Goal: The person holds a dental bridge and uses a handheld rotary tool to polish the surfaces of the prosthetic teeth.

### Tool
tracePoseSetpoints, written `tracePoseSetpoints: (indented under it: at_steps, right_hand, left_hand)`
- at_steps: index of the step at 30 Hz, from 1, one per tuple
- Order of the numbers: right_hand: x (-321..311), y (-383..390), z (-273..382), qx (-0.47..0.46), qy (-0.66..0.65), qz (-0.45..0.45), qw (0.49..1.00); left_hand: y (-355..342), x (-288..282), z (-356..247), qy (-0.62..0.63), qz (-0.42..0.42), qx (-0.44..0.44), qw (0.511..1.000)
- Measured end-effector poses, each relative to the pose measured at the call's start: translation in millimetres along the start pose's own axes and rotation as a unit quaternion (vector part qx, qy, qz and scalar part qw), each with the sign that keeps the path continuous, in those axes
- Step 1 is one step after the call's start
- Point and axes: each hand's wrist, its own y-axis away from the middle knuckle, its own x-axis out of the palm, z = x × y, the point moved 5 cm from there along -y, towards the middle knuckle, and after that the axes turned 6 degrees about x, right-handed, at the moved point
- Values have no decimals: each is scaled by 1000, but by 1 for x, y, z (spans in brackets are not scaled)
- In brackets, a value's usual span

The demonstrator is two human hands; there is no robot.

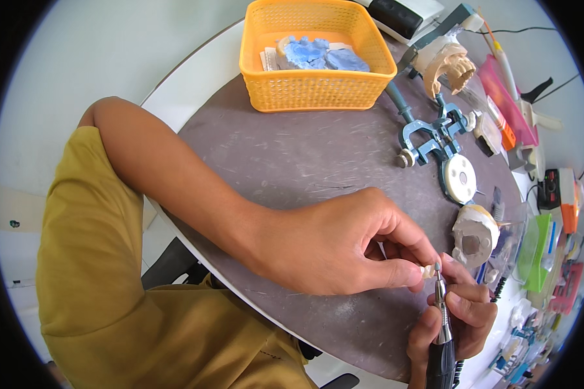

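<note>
Grey-brown and scuffed with pale scratches, the curved tabletop [292, 155] is edged by a smooth white rim. On its far side sits a yellow plastic basket [315, 94], its walls pierced in a fine lattice, with crumpled, chalky blue pieces [305, 53] inside. To the right of it lies a blue-grey metal frame [438, 136], all angular arms and knobs, carrying a matte tan cast [449, 68] moulded with teeth. The slim handpiece [442, 363] is black at the grip and polished silver toward its tapering nose. Nearer the hands stands a rough, horseshoe-like white plaster cast [475, 236], just below a flat round white disc [461, 178]. Smallest are a knobbly cream piece [427, 271] and the handpiece's blunt grey tip [437, 266], side by side; whether they touch cannot be made out. The left arm, in a mustard sleeve [87, 227], bends sharply at the elbow and slants across the table. The left hand [344, 249], back upward, pinches the cream piece between thumb and index finger. The right hand [464, 318] wraps the handpiece, thumb opposite curled fingers, its nose pointing up
</note>
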Motion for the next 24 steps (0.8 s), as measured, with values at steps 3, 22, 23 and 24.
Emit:
tracePoseSetpoints:
  at_steps: [3, 22, 23, 24]
  right_hand:
    - [1, -1, -2, -18, -6, -1, 1000]
    - [3, -2, 1, -17, -14, -6, 1000]
    - [3, -2, 1, -16, -15, -7, 1000]
    - [3, -2, 0, -19, -15, -6, 1000]
  left_hand:
    - [2, 1, -1, 6, -2, -8, 1000]
    - [1, 1, -1, 27, -3, -13, 1000]
    - [2, 1, 0, 26, -3, -15, 1000]
    - [2, 1, 0, 26, -3, -17, 1000]
